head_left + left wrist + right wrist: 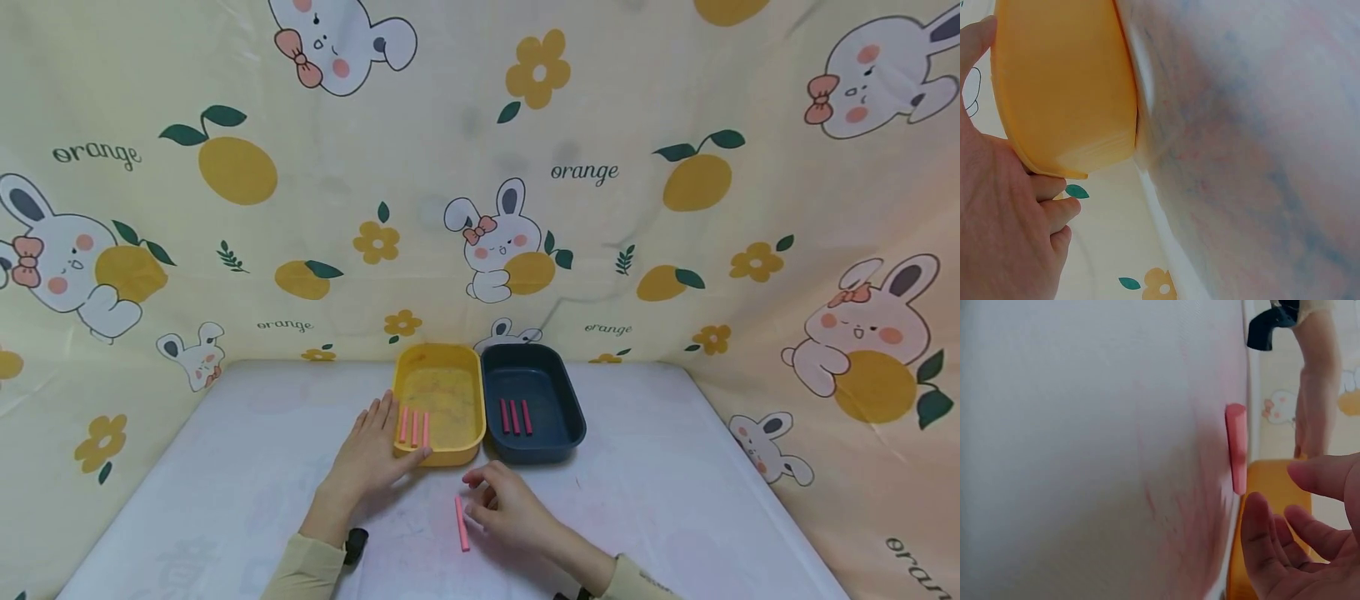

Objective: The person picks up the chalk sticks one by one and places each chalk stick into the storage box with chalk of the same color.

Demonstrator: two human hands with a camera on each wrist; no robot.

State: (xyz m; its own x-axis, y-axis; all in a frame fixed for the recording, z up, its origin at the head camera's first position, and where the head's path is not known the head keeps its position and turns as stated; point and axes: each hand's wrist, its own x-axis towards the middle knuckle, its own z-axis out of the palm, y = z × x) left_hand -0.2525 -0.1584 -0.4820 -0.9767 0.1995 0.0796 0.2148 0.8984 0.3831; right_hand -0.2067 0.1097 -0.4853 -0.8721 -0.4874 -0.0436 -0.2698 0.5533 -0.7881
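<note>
My left hand (371, 454) rests against the left side of a yellow plastic bin (438, 458), its fingers along the wall and its thumb at the front rim. In the left wrist view the same hand (1010, 212) touches the bin's rim. Inside the bin, at the left, lie three light pink chalk sticks (415, 428). A single pink chalk stick (462, 523) lies on the table in front of the bins. Just right of it hovers my right hand (513, 508), thumb and forefinger apart; the right wrist view shows a gap between its fingertips and the chalk (1237, 450).
A dark blue bin (532, 454) stands against the yellow one's right side, holding three deeper pink chalk sticks (514, 417). The white tabletop (660, 483) carries faint pink and blue smears. Behind the bins hangs a patterned cloth (450, 125).
</note>
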